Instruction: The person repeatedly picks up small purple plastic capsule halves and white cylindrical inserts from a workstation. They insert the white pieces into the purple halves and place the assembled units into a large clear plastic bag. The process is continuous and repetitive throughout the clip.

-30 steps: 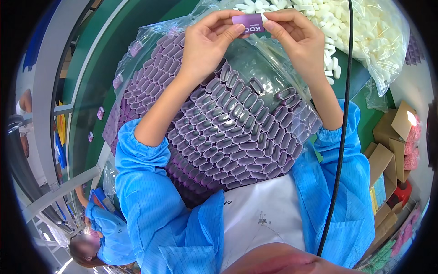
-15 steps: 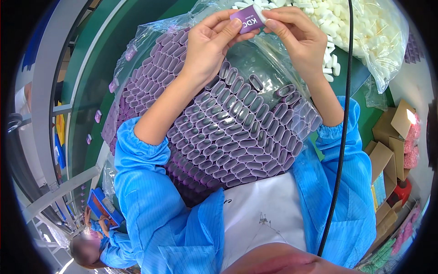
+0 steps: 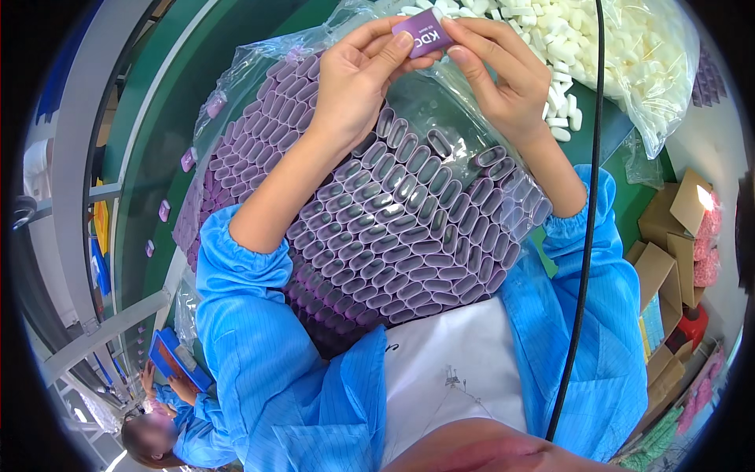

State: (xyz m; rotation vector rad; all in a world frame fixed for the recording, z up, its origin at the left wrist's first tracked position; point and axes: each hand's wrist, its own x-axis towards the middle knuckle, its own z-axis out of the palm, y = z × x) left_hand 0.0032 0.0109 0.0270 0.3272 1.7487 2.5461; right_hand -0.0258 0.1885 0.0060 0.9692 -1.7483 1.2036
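Observation:
High over the table, my left hand (image 3: 358, 82) pinches a purple printed oval sleeve (image 3: 419, 35) between thumb and fingers. A sliver of a white rounded block (image 3: 438, 13) shows at the sleeve's right end. My right hand (image 3: 503, 75) is at that end, its index fingertip against it and its thumb apart below. Under my forearms stand many purple oval sleeves (image 3: 409, 204), packed upright in rows with their hollow ends up. Loose white blocks (image 3: 560, 106) lie in a heap beyond my right hand.
A clear plastic bag (image 3: 668, 102) holds white blocks at the far right. A black cable (image 3: 595, 157) hangs down the right side. Cardboard boxes (image 3: 664, 271) stand at right. Purple pieces (image 3: 189, 160) sit along a green conveyor (image 3: 149, 189); another person (image 3: 185, 429) works at lower left.
The white block shows less at the sleeve's end, and my right thumb has come away from it. Both hands shifted slightly left. The purple pieces on the conveyor moved nearer.

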